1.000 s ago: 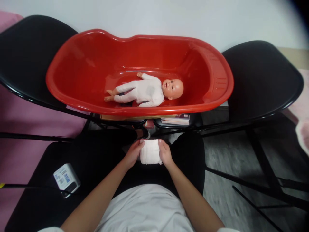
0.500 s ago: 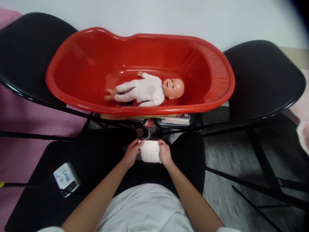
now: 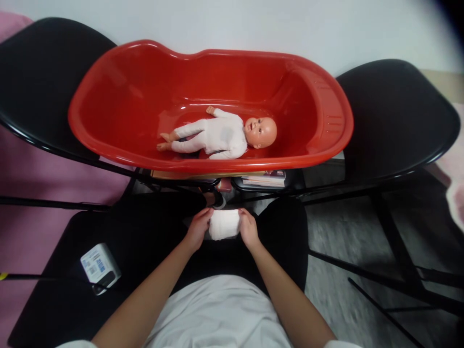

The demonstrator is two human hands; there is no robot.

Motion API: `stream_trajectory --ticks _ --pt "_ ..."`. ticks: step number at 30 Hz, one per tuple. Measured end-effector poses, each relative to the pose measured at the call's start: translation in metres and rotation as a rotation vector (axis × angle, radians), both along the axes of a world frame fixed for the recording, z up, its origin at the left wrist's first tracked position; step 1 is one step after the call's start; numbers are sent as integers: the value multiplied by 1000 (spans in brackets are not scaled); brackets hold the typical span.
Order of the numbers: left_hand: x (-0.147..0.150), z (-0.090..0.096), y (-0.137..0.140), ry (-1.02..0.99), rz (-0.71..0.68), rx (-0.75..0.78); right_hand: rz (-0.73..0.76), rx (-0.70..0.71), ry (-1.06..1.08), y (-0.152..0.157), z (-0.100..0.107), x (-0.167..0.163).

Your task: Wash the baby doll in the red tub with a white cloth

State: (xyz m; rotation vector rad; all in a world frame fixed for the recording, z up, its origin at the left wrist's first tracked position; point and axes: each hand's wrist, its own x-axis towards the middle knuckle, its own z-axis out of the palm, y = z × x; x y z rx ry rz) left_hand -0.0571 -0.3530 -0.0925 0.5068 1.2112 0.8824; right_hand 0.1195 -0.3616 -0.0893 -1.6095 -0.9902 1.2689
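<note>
A folded white cloth is stretched between my two hands, above my lap. My left hand pinches its left edge, and my right hand grips the right edge; some fingers are hidden behind it. Beyond my knees stands a red baby bathtub. In it a baby doll in a white body lies on its back, head to the right and feet to the left. Neither hand touches the doll or the tub.
Black chairs flank the tub at left and right. Books lie on a black seat below its near rim. A white box-like device with a label and cable sits at my left. Pink fabric hangs at the left.
The cloth has turned or been refolded slightly between my hands; its lower edge sits a little higher and its face looks smoother. The doll and tub have stayed in place.
</note>
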Motion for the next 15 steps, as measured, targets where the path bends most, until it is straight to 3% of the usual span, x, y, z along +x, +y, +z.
stream_trajectory --ticks 7,15 --pt "2 2 0 9 -44 -45 -59 -57 -51 0 0 -1" --pt "1 -3 -1 48 0 -52 38 37 -84 -3 -7 -5"
